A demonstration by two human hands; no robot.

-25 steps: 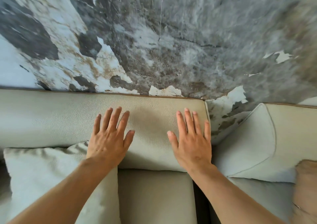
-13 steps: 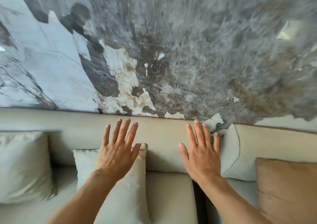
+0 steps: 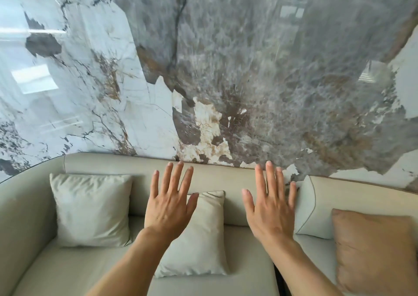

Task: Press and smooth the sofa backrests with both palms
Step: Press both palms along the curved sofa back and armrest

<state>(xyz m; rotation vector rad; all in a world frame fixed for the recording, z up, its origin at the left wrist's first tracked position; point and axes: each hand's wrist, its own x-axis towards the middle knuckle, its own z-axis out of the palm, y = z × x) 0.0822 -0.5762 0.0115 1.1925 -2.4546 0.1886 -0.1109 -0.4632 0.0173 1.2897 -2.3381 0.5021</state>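
Observation:
A pale beige sofa backrest (image 3: 226, 178) runs below the marble wall. A second backrest section (image 3: 352, 193) with dark piping starts at the right. My left hand (image 3: 168, 203) is held flat with fingers spread in front of the left backrest, above a small cushion. My right hand (image 3: 270, 205) is likewise flat and spread, its fingertips near the gap between the two backrests. Both hands hold nothing. Whether the palms touch the fabric I cannot tell.
A glossy grey-and-white marble wall (image 3: 203, 80) rises behind the sofa. A large pale cushion (image 3: 90, 207) leans at the left, a smaller pale cushion (image 3: 201, 234) in the middle, a tan cushion (image 3: 373, 250) at the right. The sofa armrest (image 3: 20, 216) curves at far left.
The view has pulled back and upward, showing more of the sofa and cushions. Both hands have come away from the backrest, staying flat and spread.

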